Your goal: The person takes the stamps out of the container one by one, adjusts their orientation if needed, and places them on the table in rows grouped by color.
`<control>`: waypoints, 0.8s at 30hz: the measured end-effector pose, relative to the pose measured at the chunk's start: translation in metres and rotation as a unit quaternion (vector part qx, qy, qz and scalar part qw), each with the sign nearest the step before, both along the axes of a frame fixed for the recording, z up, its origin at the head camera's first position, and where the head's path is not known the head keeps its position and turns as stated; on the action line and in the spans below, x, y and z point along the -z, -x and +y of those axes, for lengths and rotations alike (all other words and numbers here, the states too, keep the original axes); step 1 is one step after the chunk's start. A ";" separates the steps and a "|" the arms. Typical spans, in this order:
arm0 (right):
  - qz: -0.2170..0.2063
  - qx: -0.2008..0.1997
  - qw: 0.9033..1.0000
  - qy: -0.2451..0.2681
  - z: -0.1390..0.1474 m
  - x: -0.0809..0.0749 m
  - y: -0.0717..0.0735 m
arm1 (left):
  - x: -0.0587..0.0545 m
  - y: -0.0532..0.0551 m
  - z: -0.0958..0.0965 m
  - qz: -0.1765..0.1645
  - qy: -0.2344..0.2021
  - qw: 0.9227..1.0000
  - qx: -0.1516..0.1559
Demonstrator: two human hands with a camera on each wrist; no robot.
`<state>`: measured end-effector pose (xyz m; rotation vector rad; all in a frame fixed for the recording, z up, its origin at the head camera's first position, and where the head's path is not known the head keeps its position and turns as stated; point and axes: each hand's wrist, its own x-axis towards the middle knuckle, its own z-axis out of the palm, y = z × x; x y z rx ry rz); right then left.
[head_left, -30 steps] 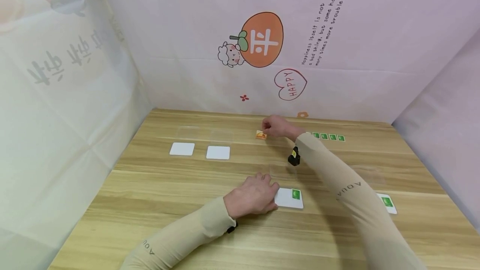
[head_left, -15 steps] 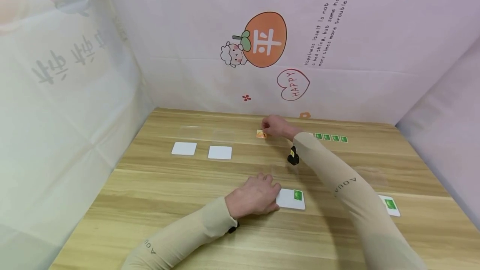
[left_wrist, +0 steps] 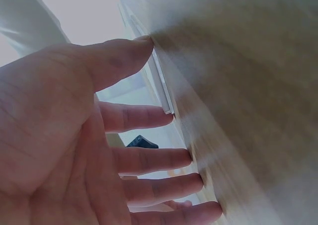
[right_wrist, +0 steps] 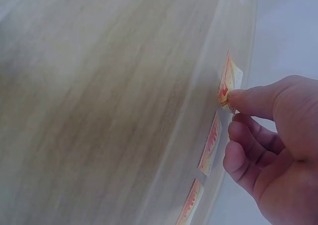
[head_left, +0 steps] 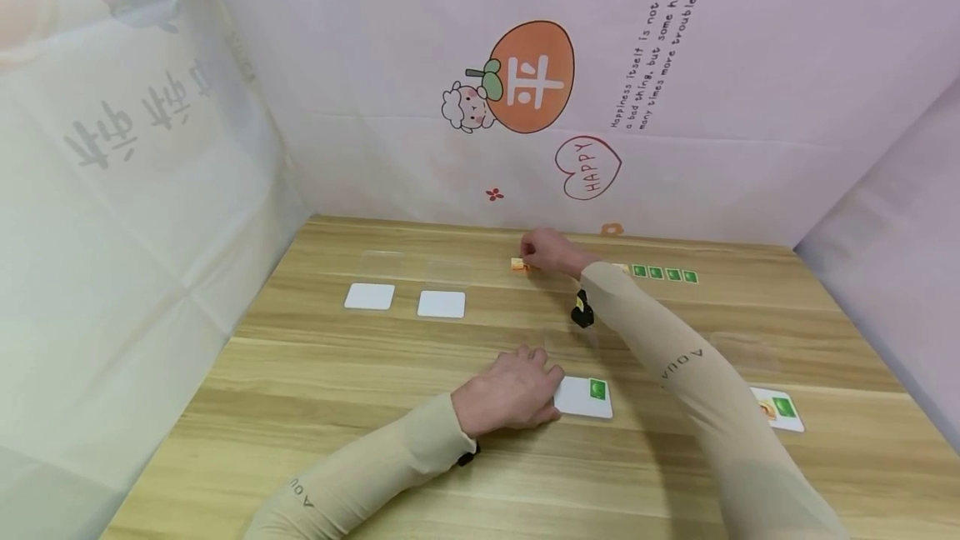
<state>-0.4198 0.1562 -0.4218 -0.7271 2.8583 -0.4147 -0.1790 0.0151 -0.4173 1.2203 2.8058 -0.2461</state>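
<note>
At the back of the table my right hand (head_left: pixel 553 251) pinches a small orange stamp (right_wrist: pixel 227 86) between thumb and index finger. In the right wrist view that stamp is tilted up, its lower end close to the wood. Two more orange stamps (right_wrist: pixel 210 144) lie in line beside it. My left hand (head_left: pixel 510 390) rests at the left side of a white card (head_left: pixel 581 397), fingers fairly straight. In the left wrist view the thumb and index fingertips touch the card's edge (left_wrist: pixel 161 83), the other fingertips on the wood. A green stamp (head_left: pixel 597 389) lies at the card's upper right.
Two plain white cards (head_left: pixel 442 304) lie at left, with clear plastic sleeves (head_left: pixel 382 262) behind them. Several green stamps (head_left: pixel 665 274) form a row at the back right. Another white card with a green stamp (head_left: pixel 784 407) and an orange one is partly behind my right sleeve (head_left: pixel 690 365).
The orange stamp at my right fingertips has tipped up from the table. My right hand has shifted slightly left; my left hand stays at the card. The head view has swung slightly.
</note>
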 end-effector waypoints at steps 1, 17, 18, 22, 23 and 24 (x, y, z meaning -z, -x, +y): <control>-0.002 0.002 1.000 0.003 0.000 0.000 0.000 | 0.000 0.000 0.000 0.000 0.000 1.000 0.000; -0.023 0.023 0.999 0.018 0.000 0.003 0.004 | 0.000 0.001 0.001 0.000 0.005 1.000 -0.002; -0.022 0.022 0.999 0.020 0.000 0.004 0.004 | 0.000 0.001 0.000 0.000 0.006 1.000 -0.002; -0.015 0.020 0.999 0.033 0.002 0.003 0.004 | -0.001 0.001 0.000 0.005 0.007 1.000 0.001; -0.014 0.020 0.999 0.034 0.002 0.002 0.004 | -0.001 0.001 0.000 0.005 0.007 1.000 0.001; -0.011 0.019 0.999 0.035 0.002 0.002 0.003 | -0.001 0.001 0.000 0.004 0.007 1.000 0.001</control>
